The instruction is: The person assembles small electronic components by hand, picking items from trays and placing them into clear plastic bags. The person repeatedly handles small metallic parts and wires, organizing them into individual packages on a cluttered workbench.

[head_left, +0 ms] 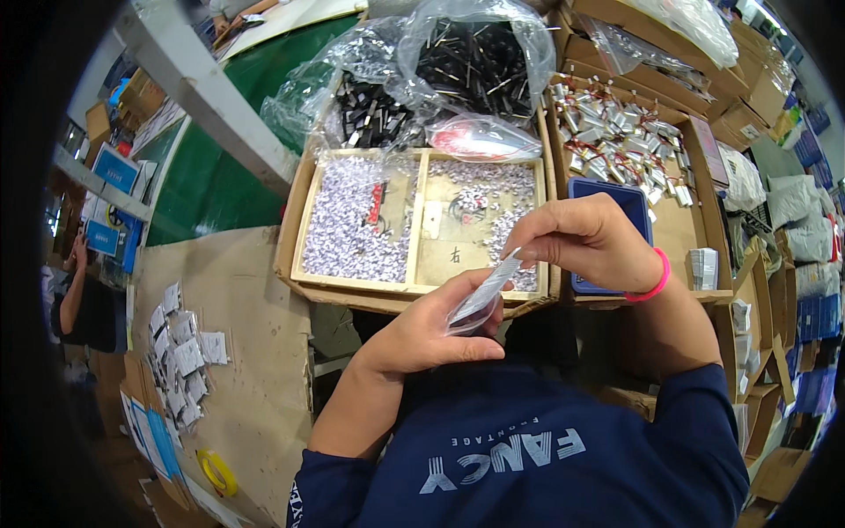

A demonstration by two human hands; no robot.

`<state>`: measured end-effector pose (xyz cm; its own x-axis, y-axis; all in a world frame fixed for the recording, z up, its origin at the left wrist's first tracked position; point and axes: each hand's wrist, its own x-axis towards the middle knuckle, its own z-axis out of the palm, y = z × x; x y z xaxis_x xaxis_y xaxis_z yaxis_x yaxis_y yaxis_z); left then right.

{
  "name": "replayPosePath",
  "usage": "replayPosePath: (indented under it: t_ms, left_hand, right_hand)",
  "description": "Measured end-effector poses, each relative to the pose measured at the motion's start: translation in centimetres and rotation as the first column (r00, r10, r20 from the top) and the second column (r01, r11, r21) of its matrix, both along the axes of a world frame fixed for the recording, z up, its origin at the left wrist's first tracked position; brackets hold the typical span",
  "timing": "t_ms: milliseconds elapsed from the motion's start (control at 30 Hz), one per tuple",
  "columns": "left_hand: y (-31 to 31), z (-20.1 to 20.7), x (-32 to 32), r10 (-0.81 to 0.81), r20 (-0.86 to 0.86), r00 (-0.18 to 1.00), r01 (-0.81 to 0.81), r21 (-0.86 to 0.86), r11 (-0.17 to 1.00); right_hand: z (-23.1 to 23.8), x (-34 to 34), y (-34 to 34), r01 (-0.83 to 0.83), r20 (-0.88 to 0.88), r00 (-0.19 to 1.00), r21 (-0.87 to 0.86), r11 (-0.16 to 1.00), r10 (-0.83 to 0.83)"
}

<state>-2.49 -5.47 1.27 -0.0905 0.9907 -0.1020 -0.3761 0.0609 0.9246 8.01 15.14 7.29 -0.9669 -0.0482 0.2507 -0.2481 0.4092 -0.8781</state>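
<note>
In front of my chest, my left hand [431, 330] grips a small clear plastic bag [475, 315], its thumb stretched along the lower side. A folded white printed paper [493, 286] stands tilted at the bag, partly inside it as far as I can see. My right hand [576, 238], with a pink band at the wrist, pinches the upper end of that paper between thumb and fingers. Just beyond both hands lies a two-part wooden tray [348, 282] of tiny white and purple pieces. Beneath my right hand is a blue plastic bin [607, 187], mostly covered.
Black parts [480, 66] fill a plastic-lined box at the back. Small silver packs with red wires [616, 132] lie in a carton at right, near a stack of white cards [703, 268]. Filled small bags [185, 356] and yellow tape [216, 473] lie on the left table. Another person's arm [75, 277] shows far left.
</note>
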Motion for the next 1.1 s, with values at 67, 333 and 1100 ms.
replayPosePath:
  t_ms: [67, 333, 1100]
  left_hand:
    - [-0.1, -0.2, 0.0, -0.042, -0.094, 0.995, 0.042, 0.008, 0.999]
    - [-0.1, -0.6, 0.5, -0.092, -0.09, 0.992, 0.094, 0.011, 0.996]
    - [3.3, -0.9, 2.1, 0.147, 0.213, 0.966, -0.142, -0.036, 0.989]
  right_hand:
    - [0.6, -0.3, -0.3, -0.01, -0.012, 1.0, 0.149, 0.989, 0.012]
    - [1.7, -1.2, 0.0, -0.136, 0.015, 0.99, 0.344, 0.929, 0.14]
    - [-2.3, 0.8, -0.1, 0.003, -0.075, 0.997, 0.422, 0.907, 0.032]
